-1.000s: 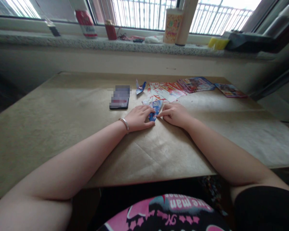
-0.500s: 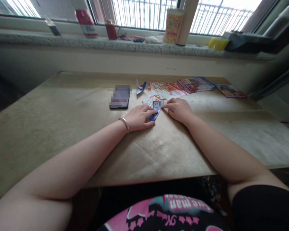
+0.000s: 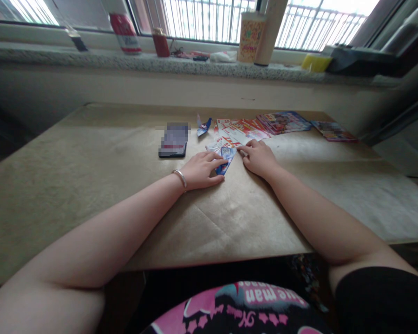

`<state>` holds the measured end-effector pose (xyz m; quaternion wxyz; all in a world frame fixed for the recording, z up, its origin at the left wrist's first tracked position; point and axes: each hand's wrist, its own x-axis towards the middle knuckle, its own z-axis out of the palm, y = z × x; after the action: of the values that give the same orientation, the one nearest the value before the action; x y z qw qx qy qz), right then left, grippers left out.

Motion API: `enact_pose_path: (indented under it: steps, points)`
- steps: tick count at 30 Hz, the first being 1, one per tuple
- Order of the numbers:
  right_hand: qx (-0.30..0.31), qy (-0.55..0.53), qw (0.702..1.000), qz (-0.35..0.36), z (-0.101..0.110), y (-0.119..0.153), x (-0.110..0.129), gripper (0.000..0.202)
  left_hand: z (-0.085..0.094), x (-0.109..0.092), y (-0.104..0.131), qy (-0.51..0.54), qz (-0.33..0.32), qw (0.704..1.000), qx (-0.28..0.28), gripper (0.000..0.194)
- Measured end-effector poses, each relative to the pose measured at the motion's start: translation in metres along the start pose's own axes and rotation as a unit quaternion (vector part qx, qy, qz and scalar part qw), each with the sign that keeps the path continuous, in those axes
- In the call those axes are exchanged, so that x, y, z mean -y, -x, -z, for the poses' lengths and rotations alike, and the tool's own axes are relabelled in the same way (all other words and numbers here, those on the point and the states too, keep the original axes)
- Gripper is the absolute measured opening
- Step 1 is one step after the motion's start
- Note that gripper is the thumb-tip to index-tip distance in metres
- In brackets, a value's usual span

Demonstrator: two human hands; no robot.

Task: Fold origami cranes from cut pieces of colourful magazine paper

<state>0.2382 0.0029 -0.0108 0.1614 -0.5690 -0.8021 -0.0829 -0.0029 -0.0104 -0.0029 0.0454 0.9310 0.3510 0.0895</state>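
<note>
Under the spread fingers of my left hand (image 3: 202, 170), a small folded piece of blue-and-white printed paper (image 3: 231, 157) lies on the table, pressed down. A QR code shows on its face, partly beside my fingertips. My right hand (image 3: 259, 157) rests at the paper's right side. Its index finger is stretched out with the tip at the paper's upper right corner, while the other fingers are bent; nothing shows in its grasp. Behind the paper stands a folded blue-and-white paper piece (image 3: 204, 126) with raised points.
A phone (image 3: 174, 140), partly blurred, lies left of my hands. Red-and-white printed sheets (image 3: 242, 132) spread behind them, beside a stack of colourful leaflets (image 3: 284, 122) and another leaflet pile (image 3: 334, 131). On the windowsill stand a red can (image 3: 125, 35) and a patterned cup (image 3: 251, 39).
My right index fingertip has slid up and slightly right along the paper's edge to its upper corner. The paper's right side now looks spread a little wider. My left hand stays in place.
</note>
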Motion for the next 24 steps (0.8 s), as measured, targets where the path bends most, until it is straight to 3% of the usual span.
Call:
enact_pose_path:
  steps: [5, 12, 24]
  points:
    - [0.004, 0.005, 1.000, 0.008, 0.000, 0.001, 0.000, 0.037, 0.001, -0.001, 0.000, -0.001, 0.000, 1.000, 0.003, 0.056]
    - [0.009, 0.001, 0.996, 0.088, 0.007, 0.004, 0.008, 0.037, 0.000, 0.000, -0.001, -0.001, 0.002, 1.000, 0.004, 0.057]
    - [0.076, -0.165, 0.958, 0.222, 0.020, 0.020, 0.037, 0.042, 0.000, 0.003, 0.001, 0.006, -0.002, 1.000, 0.015, 0.066]
